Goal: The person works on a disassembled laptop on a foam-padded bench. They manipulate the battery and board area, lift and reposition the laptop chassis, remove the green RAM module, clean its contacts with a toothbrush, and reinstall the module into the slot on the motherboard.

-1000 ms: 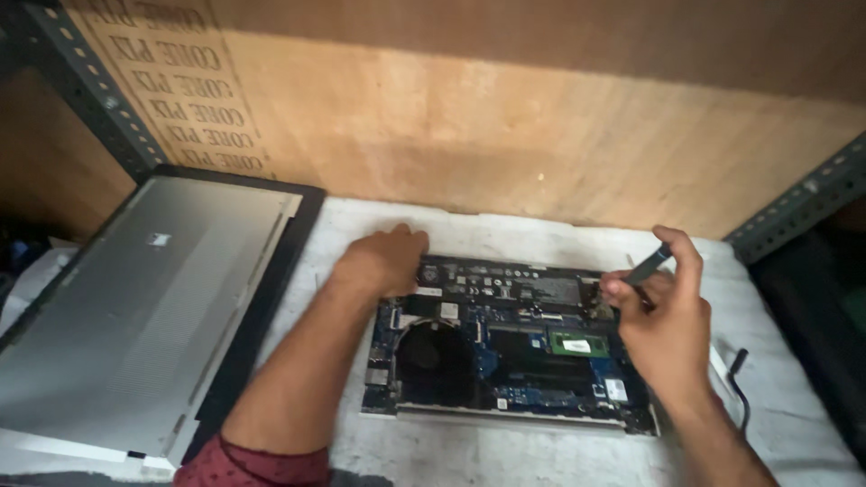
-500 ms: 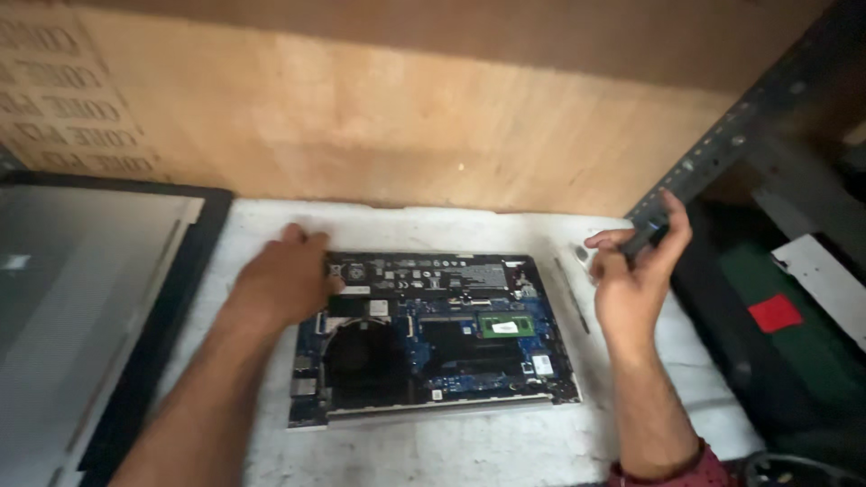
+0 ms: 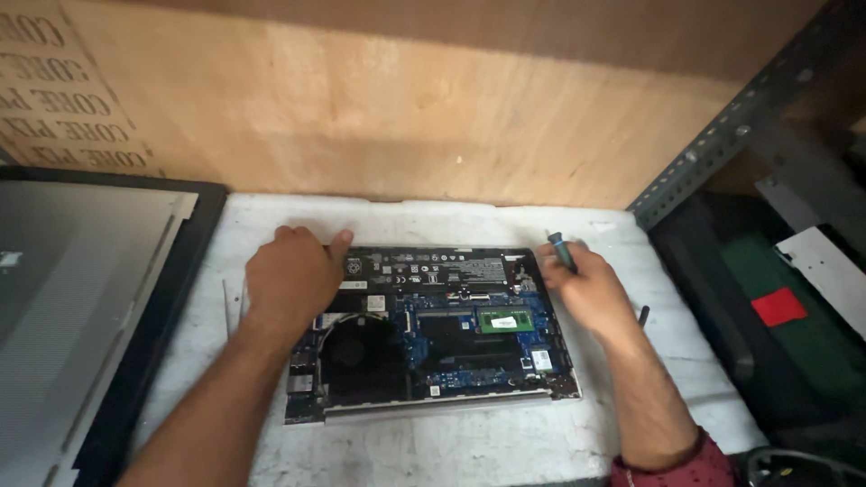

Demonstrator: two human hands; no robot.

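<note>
An opened laptop base [image 3: 433, 334], its bottom cover off and its circuit board, round black fan and green memory strip exposed, lies flat in the middle of the pale worktop [image 3: 451, 451], close in front of the plywood back wall [image 3: 406, 117]. The left hand [image 3: 290, 281] rests palm down on the rear left corner of the laptop base, fingers spread loosely over the edge and gripping nothing, the thumb pointing toward the long black battery strip along the base's rear. The right hand [image 3: 586, 290] sits at the rear right corner of the laptop base, clenched around a small screwdriver [image 3: 561, 251] whose blue-green handle sticks up from the fist; its tip is hidden behind the fingers, so whether it touches the board cannot be told. Left of the laptop base, well apart from it, a grey laptop lid panel with a black frame [image 3: 81, 316] lies on the worktop. Right of the laptop base, beyond the worktop's edge, a perforated metal shelf post [image 3: 722, 126] rises at a slant, and past it lie a dark green case [image 3: 794, 343] with a red patch and a white sheet [image 3: 825, 261].
</note>
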